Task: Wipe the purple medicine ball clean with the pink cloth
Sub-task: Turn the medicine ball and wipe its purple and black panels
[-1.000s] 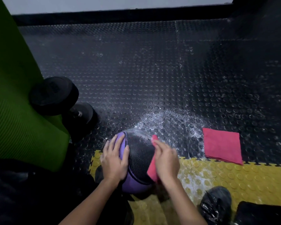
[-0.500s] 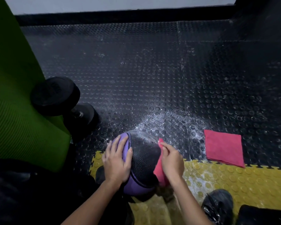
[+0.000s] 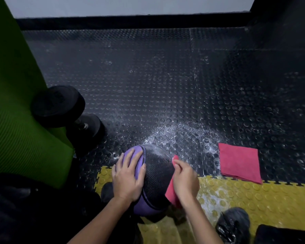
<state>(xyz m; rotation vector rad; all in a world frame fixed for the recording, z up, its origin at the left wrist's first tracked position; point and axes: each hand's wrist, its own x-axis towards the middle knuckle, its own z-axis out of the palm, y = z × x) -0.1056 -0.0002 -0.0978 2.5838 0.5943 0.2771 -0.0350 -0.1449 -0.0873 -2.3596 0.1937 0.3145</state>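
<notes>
2 hands are working the ball point(image 3: 157, 176), sitting on the floor point(image 3: 148, 85): left hand point(image 3: 128, 180) is pressing flat, fingers straight, on the purple panel; right hand point(image 3: 185, 178) is gripping the cloth point(image 3: 171, 194), fingers curled, against the ball's right side. Versus 1 s ago, the cloth is sliding slightly lower, so wiping is continuing; whitish film is remaining on top.

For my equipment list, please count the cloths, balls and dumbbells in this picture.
pink cloths: 2, held cloth, folded cloth
medicine ball: 1
dumbbell: 1
Total: 4
</notes>
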